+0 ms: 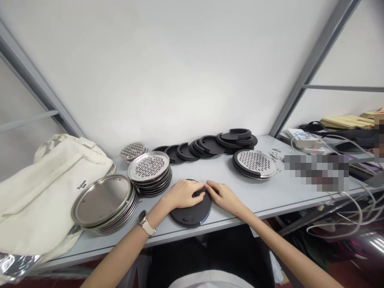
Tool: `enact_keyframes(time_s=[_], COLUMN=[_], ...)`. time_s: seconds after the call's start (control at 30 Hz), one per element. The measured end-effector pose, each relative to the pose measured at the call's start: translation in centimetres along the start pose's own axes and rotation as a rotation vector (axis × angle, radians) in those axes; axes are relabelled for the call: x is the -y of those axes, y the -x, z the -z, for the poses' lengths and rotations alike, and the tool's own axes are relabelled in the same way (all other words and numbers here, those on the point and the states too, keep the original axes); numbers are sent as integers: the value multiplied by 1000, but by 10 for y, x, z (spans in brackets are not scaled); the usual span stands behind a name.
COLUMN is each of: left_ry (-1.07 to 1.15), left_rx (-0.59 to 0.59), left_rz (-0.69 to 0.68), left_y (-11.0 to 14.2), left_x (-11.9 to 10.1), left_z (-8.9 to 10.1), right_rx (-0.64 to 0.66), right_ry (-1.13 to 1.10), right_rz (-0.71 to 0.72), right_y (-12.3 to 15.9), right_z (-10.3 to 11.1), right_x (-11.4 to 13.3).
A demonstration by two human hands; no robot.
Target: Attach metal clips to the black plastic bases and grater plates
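Observation:
A black round disc (191,208) lies near the table's front edge, with a strip of blue showing at its lower right rim. Across its top rests my left hand (186,193), fingers bent and gripping toward the far right rim. My right hand (222,197) pinches that same rim from the right, its fingertips close to those of the left. What sits between the fingertips is too small to make out. Left of the disc stands a stack of round metal grater plates (149,168). Nearer the front is a stack of smooth round metal plates (102,202).
Black rings and discs (207,146) line the wall. At right, a perforated metal plate (255,163) tops a small stack, beside small metal clips (275,155). A cream bag (51,180) covers the left end. White cables (357,208) hang at the right.

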State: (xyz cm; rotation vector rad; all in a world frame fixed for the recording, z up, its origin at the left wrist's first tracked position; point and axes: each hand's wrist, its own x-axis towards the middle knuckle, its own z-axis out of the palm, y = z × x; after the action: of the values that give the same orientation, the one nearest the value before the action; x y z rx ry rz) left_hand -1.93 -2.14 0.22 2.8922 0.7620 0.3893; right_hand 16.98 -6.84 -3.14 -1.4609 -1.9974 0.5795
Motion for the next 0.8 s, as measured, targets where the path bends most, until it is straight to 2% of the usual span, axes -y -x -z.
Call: enact_keyframes(time_s=[0.8], left_ry=[10], left_rx=[-33], left_rz=[12], left_y=[-1], left_x=[3], left_z=[-6], right_rx=[66], right_ry=[77], right_rz=[22], right_y=[-3], right_z=[4], right_x=[1])
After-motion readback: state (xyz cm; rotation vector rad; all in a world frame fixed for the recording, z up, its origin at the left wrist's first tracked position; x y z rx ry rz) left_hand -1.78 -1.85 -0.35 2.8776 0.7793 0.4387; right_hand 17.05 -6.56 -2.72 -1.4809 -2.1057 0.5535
